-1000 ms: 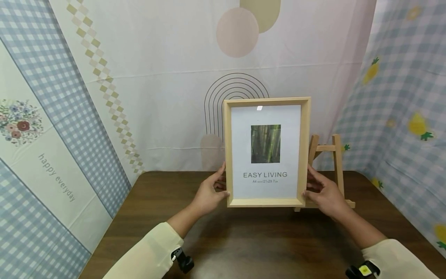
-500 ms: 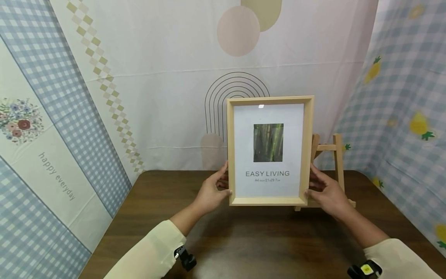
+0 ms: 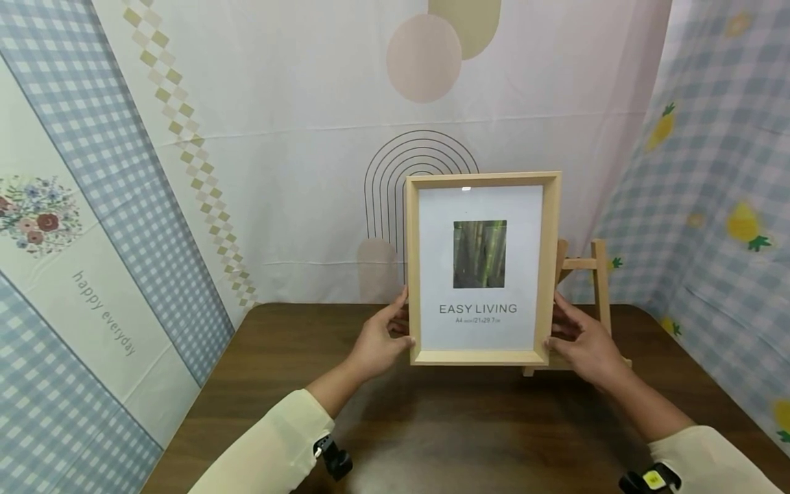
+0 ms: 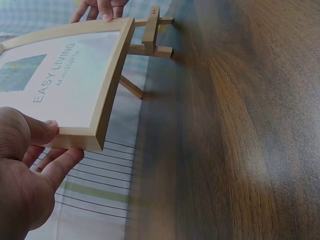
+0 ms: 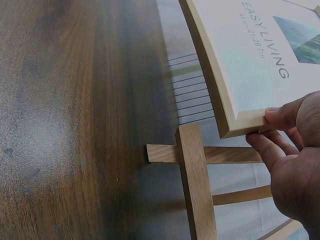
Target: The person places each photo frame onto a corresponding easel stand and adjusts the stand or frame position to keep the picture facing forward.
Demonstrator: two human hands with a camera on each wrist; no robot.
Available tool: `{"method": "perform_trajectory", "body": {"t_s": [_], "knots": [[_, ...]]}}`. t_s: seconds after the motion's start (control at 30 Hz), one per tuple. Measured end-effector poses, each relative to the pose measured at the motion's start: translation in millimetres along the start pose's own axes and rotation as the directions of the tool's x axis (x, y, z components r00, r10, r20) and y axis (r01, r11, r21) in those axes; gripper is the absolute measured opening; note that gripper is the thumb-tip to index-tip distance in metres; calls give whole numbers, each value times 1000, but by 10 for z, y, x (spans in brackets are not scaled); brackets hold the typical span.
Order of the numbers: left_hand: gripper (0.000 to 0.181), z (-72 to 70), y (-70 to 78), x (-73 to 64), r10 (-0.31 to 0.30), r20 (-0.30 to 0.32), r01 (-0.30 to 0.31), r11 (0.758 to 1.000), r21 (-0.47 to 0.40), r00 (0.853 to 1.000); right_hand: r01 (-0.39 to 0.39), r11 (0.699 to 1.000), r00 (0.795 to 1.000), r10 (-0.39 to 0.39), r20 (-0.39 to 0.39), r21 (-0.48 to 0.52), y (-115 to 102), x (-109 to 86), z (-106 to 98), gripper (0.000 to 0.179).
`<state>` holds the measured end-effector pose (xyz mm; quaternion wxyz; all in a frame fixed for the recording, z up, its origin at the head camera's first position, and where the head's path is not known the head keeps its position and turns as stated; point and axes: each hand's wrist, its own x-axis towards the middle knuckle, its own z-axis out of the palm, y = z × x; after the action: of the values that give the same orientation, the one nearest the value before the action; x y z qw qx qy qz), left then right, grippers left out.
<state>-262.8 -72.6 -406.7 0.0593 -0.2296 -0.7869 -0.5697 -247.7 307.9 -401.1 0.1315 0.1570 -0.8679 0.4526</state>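
Both hands hold a light wooden picture frame (image 3: 480, 357) upright above the table, its glazed front facing the head camera. Behind the glass is a white sheet with a bamboo picture and the words "EASY LIVING". At the lower left side, my left hand (image 3: 379, 343) pinches the edge, thumb on the front and fingers behind. My right hand (image 3: 586, 348) grips the lower right side in the same way. Behind the frame and to its right stands a small wooden easel (image 3: 600, 288), partly hidden by the frame and my right hand. The right wrist view shows the easel's ledge (image 5: 192, 175) close to the frame's corner.
A dark brown wooden table (image 3: 296, 336) lies under everything. Behind it hangs a pale patterned cloth (image 3: 296, 192). Blue checked cloths close off both sides, the right one (image 3: 710, 274) printed with pineapples.
Both hands have carried the frame slightly to the right, so it covers more of the easel's left leg. The grip looks the same throughout.
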Motion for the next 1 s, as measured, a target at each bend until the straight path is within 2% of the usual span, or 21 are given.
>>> {"method": "perform_trajectory", "body": {"t_s": [0.43, 1.0], "knots": [[96, 47, 47, 29, 4, -5, -4, 1000, -3, 1000, 1, 1000, 1000, -2, -6, -25, 10, -22, -51, 95], [96, 82, 47, 16, 10, -3, -10, 1000, 9, 1000, -8, 1000, 1000, 8, -20, -1, -2, -103, -64, 93]]}}
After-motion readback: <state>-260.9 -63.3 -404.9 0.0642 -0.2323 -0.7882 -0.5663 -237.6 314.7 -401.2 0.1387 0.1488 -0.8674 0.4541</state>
